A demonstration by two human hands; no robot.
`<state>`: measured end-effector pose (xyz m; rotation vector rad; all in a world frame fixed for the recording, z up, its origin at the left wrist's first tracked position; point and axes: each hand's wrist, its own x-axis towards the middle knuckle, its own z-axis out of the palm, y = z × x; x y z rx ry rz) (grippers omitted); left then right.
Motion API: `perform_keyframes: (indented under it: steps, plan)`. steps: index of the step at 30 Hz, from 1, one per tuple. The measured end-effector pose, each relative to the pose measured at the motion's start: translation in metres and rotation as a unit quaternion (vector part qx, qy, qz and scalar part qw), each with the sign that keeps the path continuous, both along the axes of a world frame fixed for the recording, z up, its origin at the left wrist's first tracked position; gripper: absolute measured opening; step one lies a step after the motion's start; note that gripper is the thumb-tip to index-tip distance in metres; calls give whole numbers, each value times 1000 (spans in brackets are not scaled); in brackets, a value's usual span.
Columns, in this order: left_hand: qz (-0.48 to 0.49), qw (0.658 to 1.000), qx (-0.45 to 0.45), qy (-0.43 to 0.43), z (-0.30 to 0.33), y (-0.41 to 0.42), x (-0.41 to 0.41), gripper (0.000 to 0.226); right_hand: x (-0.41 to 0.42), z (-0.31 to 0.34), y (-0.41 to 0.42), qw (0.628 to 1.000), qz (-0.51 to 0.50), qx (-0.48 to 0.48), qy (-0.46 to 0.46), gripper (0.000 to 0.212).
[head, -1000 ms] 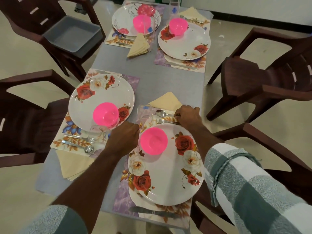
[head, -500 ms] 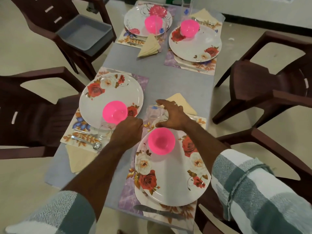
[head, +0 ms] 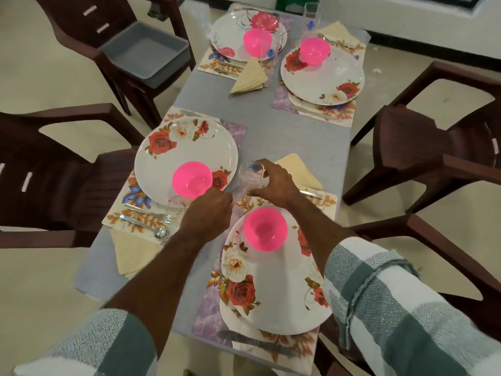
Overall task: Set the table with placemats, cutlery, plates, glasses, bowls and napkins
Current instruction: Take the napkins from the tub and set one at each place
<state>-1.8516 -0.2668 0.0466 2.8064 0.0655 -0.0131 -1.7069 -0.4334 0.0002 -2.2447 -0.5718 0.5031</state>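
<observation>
My right hand [head: 279,183] grips a clear glass [head: 250,176] standing just beyond the near floral plate [head: 273,280], which carries a pink bowl [head: 265,229] on a floral placemat [head: 208,318]. My left hand [head: 207,214] hovers with curled fingers between this plate and the left plate [head: 187,156], which holds another pink bowl [head: 192,179]. A beige napkin [head: 298,169] lies behind my right hand. A knife [head: 254,340] lies at the near placemat's front edge. Whether the left hand holds anything is hidden.
Two more set places with plates, pink bowls, a tall glass [head: 311,14] and a folded napkin [head: 250,78] fill the far end. A spoon [head: 151,226] and napkin [head: 132,251] lie at the left setting. Brown chairs surround the table; one holds a grey tub [head: 145,52].
My right hand left the cutlery at the plate's far edge, moved left and closed around the glass. My left hand stayed roughly in place between the plates.
</observation>
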Motion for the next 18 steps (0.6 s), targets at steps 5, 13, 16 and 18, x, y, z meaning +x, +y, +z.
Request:
perform_keyframes:
  steps: [5,13,16,18]
  plan:
    - [-2,1000,1,-6,3,0,-5,17,-12,5,-12,999,-32,12,10,83]
    - [-25,1000,-1,11,-2,-9,-23,23,-69,-15,-69,991,-97,18,-96,30]
    - [-40,999,8,9,1,-10,-31,24,-85,-18,-72,992,-102,-28,-61,30]
    - [-40,999,4,3,6,-10,-37,23,-97,-13,-70,990,-115,-45,-67,38]
